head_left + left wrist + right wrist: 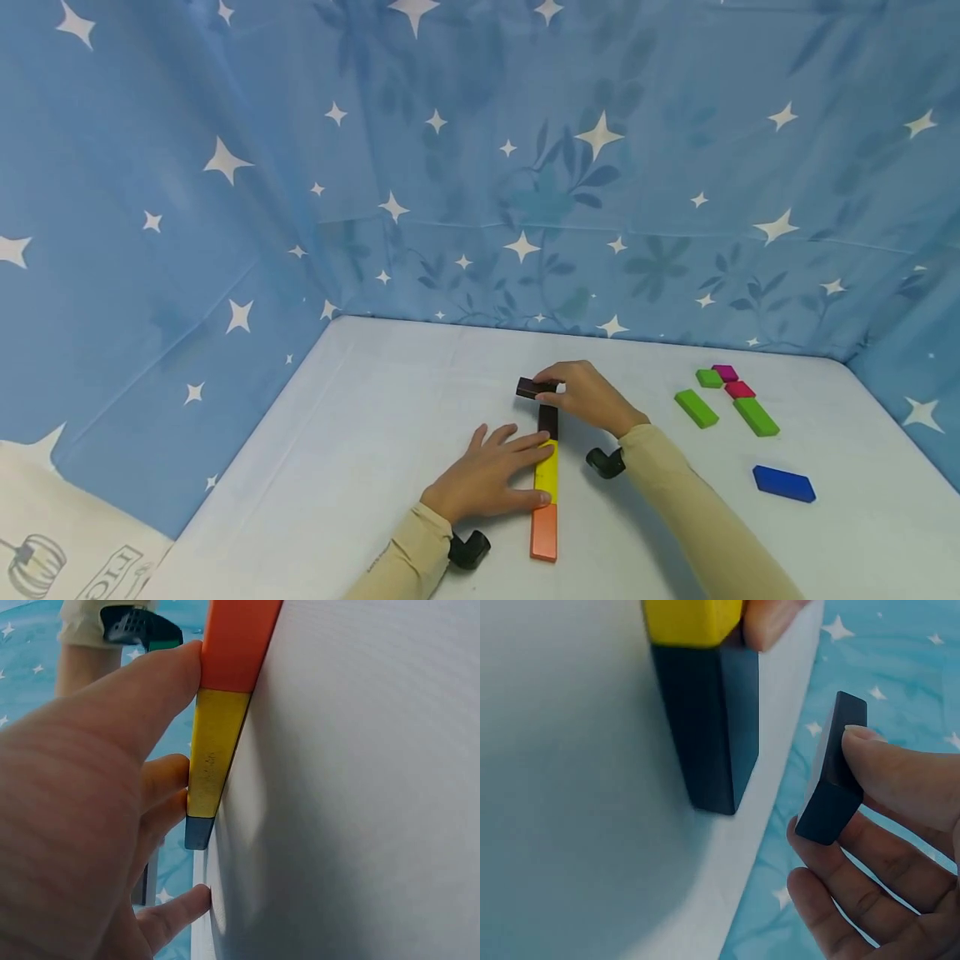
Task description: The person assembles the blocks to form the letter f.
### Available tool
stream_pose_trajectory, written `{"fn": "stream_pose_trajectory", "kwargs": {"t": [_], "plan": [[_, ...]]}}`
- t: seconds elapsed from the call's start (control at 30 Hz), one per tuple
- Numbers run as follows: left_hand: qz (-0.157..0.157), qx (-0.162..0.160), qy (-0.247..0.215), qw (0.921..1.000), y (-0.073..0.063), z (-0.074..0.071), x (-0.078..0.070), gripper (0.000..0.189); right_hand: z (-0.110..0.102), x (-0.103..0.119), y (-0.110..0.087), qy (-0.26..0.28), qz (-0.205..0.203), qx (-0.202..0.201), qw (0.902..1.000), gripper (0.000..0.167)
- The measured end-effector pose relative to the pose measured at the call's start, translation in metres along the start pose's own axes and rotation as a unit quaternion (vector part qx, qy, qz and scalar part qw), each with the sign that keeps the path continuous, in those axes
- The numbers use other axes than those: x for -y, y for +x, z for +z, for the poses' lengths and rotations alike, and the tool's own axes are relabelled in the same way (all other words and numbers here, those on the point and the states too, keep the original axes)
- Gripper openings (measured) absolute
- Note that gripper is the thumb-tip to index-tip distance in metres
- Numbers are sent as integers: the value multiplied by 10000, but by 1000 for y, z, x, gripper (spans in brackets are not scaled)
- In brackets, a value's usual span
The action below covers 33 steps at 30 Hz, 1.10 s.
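A row of blocks runs away from me on the table: an orange block [544, 533] nearest, a yellow block [547, 475] in the middle, a black block [549, 422] at the far end. My left hand [491, 475] rests spread over the row from the left, its thumb and fingertips touching the yellow block near both ends. In the right wrist view, my right hand [885, 825] pinches another black block [832, 769] between thumb and fingers. That block hangs just past the far end of the row, turned crosswise to it in the head view.
To the right lie several loose blocks: a long green block [697, 408], another green block [756, 417], a small green block [708, 378], a magenta block [725, 372], a red block [740, 389] and a blue block [784, 483]. A starry blue curtain [465, 167] stands behind the white table [360, 467].
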State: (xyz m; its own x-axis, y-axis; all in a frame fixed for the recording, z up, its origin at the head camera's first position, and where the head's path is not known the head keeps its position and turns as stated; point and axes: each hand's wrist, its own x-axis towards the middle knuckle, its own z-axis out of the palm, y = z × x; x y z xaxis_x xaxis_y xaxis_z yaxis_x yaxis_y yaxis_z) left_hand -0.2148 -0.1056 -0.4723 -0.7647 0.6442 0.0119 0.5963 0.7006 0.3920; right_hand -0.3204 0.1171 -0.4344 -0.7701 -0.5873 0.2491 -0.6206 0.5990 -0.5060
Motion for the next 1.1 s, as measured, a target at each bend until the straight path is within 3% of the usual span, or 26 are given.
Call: {"fn": "stream_pose_trajectory", "kwargs": {"t": [0.2, 0.4, 1.1], "plan": [[70, -29, 25, 10000, 0, 1, 0, 68, 15, 3, 12, 41, -98, 265, 9996, 24], [129, -70, 78, 9999, 0, 2, 0, 67, 25, 2, 10, -282, -90, 659, 9974, 23], [21, -70, 62, 10000, 0, 1, 1, 68, 25, 4, 5, -243, -96, 621, 9977, 22]]}}
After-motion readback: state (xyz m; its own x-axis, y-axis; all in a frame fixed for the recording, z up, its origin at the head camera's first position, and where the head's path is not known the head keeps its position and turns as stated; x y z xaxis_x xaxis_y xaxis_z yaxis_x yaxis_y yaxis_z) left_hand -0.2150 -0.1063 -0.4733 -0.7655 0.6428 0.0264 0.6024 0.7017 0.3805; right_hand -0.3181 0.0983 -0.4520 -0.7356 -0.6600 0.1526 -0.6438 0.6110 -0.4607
